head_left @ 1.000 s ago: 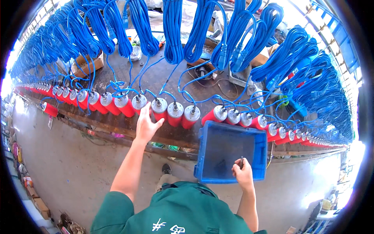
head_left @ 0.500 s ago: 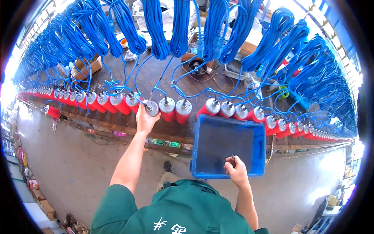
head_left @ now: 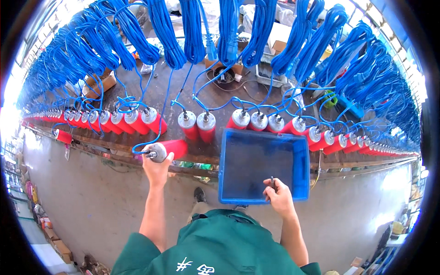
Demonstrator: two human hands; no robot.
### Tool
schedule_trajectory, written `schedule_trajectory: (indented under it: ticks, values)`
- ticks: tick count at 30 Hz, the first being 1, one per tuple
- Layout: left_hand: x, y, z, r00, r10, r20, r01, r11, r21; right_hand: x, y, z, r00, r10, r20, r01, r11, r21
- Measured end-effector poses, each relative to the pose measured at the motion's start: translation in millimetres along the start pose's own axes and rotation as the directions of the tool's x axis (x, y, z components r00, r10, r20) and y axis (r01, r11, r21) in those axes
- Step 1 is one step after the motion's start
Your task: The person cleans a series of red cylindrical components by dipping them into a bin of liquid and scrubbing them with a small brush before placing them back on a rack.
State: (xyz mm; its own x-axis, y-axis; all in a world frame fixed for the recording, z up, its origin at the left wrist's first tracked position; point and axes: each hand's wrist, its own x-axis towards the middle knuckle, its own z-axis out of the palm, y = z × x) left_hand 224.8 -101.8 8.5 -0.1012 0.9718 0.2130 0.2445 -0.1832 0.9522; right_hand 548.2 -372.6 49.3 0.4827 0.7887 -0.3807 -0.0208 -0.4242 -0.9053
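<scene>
My left hand (head_left: pixel 156 169) is closed round a red cylinder (head_left: pixel 177 148) with a silver end cap, lifted off the bench's front edge and tipped so the cap faces me. A blue cable (head_left: pixel 163 117) runs from this cap up to a hanging coil. Above the near right part of a blue plastic bin (head_left: pixel 301 167), my right hand (head_left: pixel 280 200) is closed on a small dark object (head_left: pixel 272 182); its kind cannot be made out. Beside the held cylinder, two more red cylinders (head_left: pixel 206 123) stand on the bench with cables attached.
A long row of similar red cylinders (head_left: pixel 120 123) lines the dark bench (head_left: pixel 153 87) on both sides. Thick blue cable coils (head_left: pixel 195 36) hang above it. Farther back are a cardboard box (head_left: pixel 101 85), a round container of small parts (head_left: pixel 224 74) and a grey tray (head_left: pixel 266 72).
My left hand has drawn the red cylinder out of the row, toward me and leftward, tilting it. My right hand stays over the bin with the dark object. The view has shifted slightly.
</scene>
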Motion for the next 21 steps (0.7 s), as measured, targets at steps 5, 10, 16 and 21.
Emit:
schedule_trajectory:
  ticks: [5,10,16,21]
  values:
    - [-28.5,69.1,-28.3,0.914,-0.203,0.350,0.348,0.837,-0.423,-6.4,-25.6,-3.6,0.990,-0.031,0.135,0.036,0.999,-0.033]
    - [-59.5,44.7,2.3,0.778,-0.412,0.474,0.615,0.652,-0.444,-9.6,-28.2,-25.2,0.990,-0.007,0.140,0.012,0.999,-0.030]
    - [-85.0,28.0,49.8,0.668,-0.547,0.505,0.737,0.577,-0.350,-13.1,-10.4,-46.7,0.988,-0.061,0.144,0.071,0.995,-0.070]
    - [-91.2,26.7,59.5,0.597,-0.596,0.537,0.797,0.515,-0.315,-9.6,-7.7,-34.8,0.985,-0.052,0.163,0.047,0.998,0.036]
